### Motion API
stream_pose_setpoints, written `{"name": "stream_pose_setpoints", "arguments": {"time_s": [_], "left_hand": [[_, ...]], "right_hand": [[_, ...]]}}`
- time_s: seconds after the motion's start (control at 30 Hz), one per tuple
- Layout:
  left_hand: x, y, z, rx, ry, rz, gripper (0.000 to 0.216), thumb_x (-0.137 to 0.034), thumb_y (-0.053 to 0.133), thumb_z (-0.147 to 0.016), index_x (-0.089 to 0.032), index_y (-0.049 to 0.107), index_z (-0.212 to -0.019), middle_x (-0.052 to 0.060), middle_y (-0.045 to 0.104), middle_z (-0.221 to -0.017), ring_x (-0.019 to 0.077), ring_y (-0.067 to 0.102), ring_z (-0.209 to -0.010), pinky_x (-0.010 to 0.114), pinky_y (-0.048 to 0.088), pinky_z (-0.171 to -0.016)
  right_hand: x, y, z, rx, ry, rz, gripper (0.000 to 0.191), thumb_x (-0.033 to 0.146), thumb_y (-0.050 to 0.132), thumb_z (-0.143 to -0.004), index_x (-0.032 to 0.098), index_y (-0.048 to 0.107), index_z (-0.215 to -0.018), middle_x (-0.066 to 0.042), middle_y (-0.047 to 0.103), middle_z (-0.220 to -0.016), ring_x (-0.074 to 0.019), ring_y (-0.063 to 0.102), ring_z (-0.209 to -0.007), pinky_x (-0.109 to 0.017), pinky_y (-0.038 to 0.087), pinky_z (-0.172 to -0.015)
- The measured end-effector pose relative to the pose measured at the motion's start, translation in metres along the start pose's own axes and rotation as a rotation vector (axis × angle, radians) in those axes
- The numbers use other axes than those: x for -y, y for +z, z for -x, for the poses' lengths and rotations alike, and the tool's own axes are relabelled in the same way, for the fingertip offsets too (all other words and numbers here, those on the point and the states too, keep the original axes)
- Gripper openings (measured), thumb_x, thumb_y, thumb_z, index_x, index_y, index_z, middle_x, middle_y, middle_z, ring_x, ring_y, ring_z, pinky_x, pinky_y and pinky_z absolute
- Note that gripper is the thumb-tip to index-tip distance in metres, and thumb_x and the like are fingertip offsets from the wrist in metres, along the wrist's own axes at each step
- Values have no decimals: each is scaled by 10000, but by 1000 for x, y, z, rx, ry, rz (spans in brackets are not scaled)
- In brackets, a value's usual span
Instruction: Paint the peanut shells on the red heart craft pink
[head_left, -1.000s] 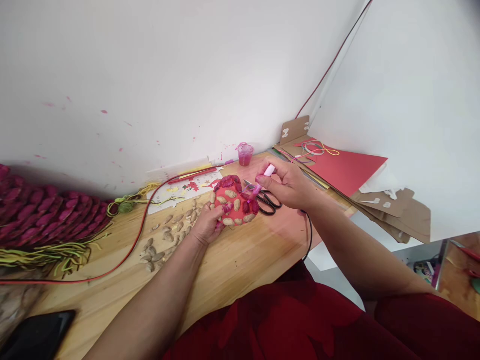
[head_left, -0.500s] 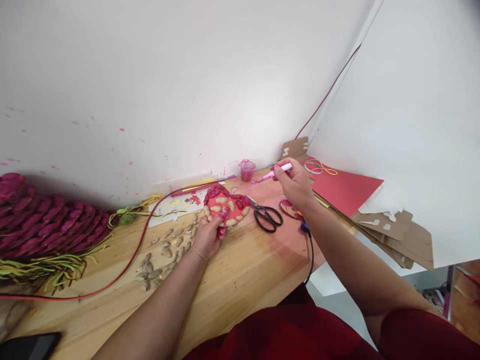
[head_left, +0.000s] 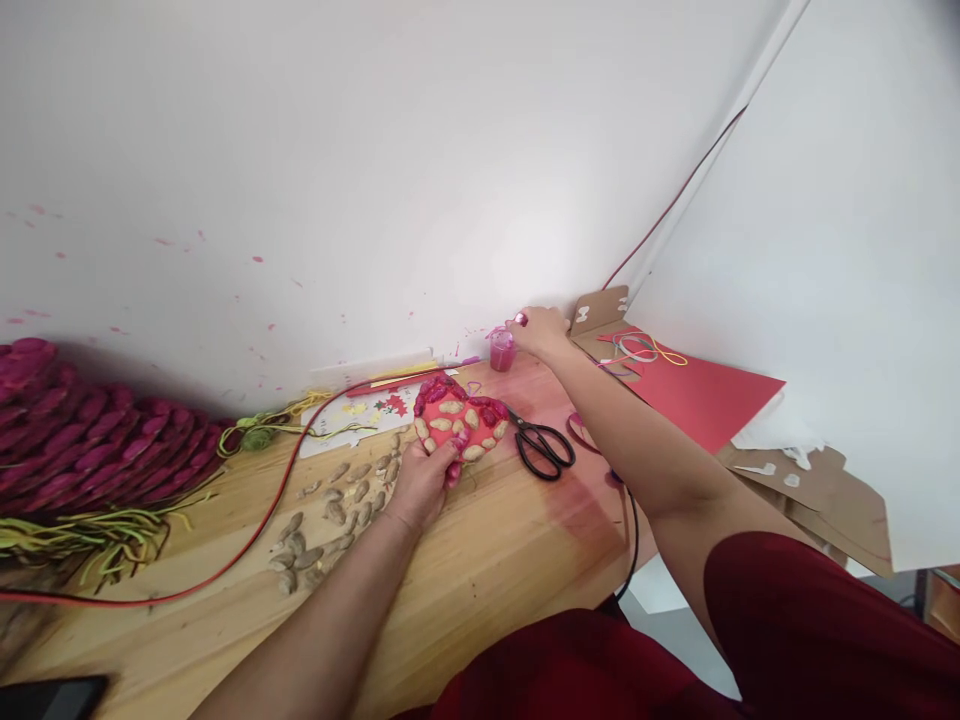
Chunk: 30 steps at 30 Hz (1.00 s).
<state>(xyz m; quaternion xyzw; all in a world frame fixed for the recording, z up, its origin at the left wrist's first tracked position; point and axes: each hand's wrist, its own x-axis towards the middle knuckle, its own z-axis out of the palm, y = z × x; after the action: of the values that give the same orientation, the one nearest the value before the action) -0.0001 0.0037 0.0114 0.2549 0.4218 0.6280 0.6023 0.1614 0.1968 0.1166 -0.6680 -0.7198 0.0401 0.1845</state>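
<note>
My left hand (head_left: 424, 482) grips the near edge of a red heart-shaped card (head_left: 459, 420) covered with peanut shells, some painted pink. It rests on the wooden table (head_left: 480, 540). My right hand (head_left: 541, 331) is stretched far out to the small cup of pink paint (head_left: 501, 350) by the wall. Its fingers are closed round a pink-stained brush whose end shows at the cup's rim. Black scissors (head_left: 544, 446) lie just right of the heart.
Loose peanut shells (head_left: 330, 510) lie left of my left hand. A red cable (head_left: 247, 520) crosses the table. Pink-painted shells (head_left: 90, 440) and yellow-green strings (head_left: 82, 530) fill the left. Red paper (head_left: 697, 390) and cardboard (head_left: 810, 490) lie at the right. A black cable (head_left: 632, 540) hangs off the edge.
My right hand left the heart and moved with the brush away to the paint cup by the wall. The left hand kept holding the heart. The view tilted up a little.
</note>
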Motion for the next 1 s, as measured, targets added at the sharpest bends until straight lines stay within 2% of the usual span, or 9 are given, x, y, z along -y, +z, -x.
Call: {"name": "stream_pose_setpoints", "arguments": {"time_s": [0.13,0.23,0.53,0.83,0.9,1.0], "left_hand": [[1,-1,-1,-11,0,-18,567,-452,995,-456,-176,540,-651,-68,540,-488,35,399,-355,149,253,-335],[2,-1,-1,-13,-3,-29,567,-460,993,-455,-178,539,-645,-68,534,-480,40,405,-352,151,251,-336],[3,0,-3,-19,11,-43,541,-454,987,-478,-176,559,-656,-65,541,-485,41,407,-360,158,267,-337],[6,-2,-3,-3,73,-98,509,-473,973,-516,-170,577,-618,-54,540,-472,44,400,-371,164,298,-349],[8,-3,-4,4,82,-117,510,-491,964,-533,-172,572,-600,-50,528,-454,48,400,-369,169,301,-353],[9,-5,-5,17,91,-141,521,-516,954,-548,-177,559,-573,-44,513,-434,56,402,-362,177,290,-353]], "right_hand": [[6,10,-7,87,-13,96,235,300,617,-878,160,769,-989,-187,738,-1174,-391,498,-1302,-484,375,-996],[8,13,-7,100,-24,120,260,315,595,-888,169,771,-1012,-184,737,-1178,-383,502,-1295,-475,378,-983],[4,7,0,26,-63,90,330,397,515,-952,205,761,-1060,-169,739,-1196,-390,527,-1264,-494,382,-963],[-12,-3,15,-99,-102,-1,293,384,513,-969,202,734,-1030,-131,767,-1106,-330,635,-1114,-446,411,-936],[-14,-11,27,-189,-98,-93,337,386,429,-1011,195,701,-1068,-115,763,-1049,-283,660,-1030,-416,431,-909],[-19,-22,57,-333,-135,-530,295,421,470,-991,203,668,-978,-42,719,-845,-211,660,-835,-348,470,-810]]}}
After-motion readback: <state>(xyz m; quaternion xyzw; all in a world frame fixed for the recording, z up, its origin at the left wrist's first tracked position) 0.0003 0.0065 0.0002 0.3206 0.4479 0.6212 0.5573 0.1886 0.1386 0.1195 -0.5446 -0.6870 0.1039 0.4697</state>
